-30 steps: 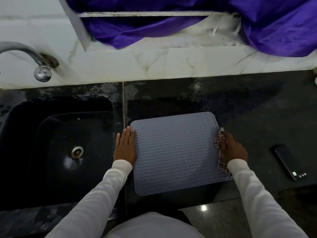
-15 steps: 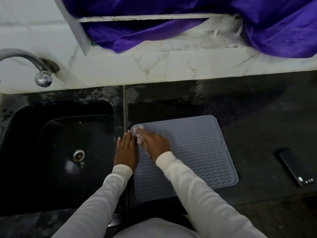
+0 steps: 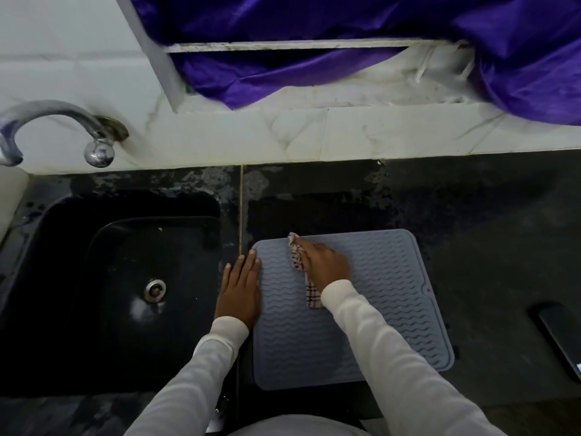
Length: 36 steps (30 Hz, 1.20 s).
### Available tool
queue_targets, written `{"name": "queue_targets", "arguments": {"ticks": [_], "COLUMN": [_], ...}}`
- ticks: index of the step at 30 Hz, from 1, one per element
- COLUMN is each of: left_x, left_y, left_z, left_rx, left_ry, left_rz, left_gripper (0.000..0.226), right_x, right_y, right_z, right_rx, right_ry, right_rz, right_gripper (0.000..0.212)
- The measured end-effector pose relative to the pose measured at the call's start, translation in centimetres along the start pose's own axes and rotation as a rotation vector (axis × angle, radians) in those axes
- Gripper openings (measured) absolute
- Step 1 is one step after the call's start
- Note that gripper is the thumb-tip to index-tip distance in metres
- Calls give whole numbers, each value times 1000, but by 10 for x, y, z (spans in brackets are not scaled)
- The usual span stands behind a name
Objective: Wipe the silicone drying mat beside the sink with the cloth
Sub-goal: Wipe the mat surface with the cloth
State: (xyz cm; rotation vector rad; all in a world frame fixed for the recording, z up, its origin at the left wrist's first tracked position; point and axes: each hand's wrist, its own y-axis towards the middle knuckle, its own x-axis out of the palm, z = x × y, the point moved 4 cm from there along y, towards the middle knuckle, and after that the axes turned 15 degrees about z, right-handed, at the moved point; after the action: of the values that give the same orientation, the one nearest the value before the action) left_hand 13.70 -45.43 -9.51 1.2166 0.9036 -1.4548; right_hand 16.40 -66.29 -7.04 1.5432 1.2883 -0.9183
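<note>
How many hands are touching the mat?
2. The left hand lies flat along the left edge of the mat; the right hand presses the cloth near its far edge.

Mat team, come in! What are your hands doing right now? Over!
Left hand flat, pressing mat's left edge. Right hand holds checked cloth on grey mat, upper left part. Nothing in the way; phone off to the right.

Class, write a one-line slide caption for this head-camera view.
Right hand presses a checked cloth on the grey silicone mat while the left hand steadies its sink-side edge.
</note>
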Motion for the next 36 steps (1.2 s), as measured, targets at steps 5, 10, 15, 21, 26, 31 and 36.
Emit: {"name": "queue_targets", "arguments": {"ticks": [5,10,15,21,26,31,36], "left_x": [-2,-7,-11,-12,-10,-9,-8], "left_y": [0,0,0,-1,-3,-3,-2], "left_z": [2,4,7,7,7,7,7], "left_rx": [-1,-15,-21,-12,-19,-20,-25], "left_ry": [2,-16,-46,-45,-69,-72,-66], "left_rz": [4,35,52,58,77,84,69], "left_gripper": [59,56,53,57,60,62,65], "right_x": [-10,-30,-58,-79,-81,-85,-61], "right_y": [7,6,1,-7,-7,-7,-19], "right_z": [37,92,152,206,188,105,-6], "right_rx": [84,191,327,511,523,287,27], "right_ry": [-22,-80,-93,-181,-127,92,278], "right_rz": [19,45,84,72,122,251,89], "right_gripper": [41,40,36,33,35,34,37]}}
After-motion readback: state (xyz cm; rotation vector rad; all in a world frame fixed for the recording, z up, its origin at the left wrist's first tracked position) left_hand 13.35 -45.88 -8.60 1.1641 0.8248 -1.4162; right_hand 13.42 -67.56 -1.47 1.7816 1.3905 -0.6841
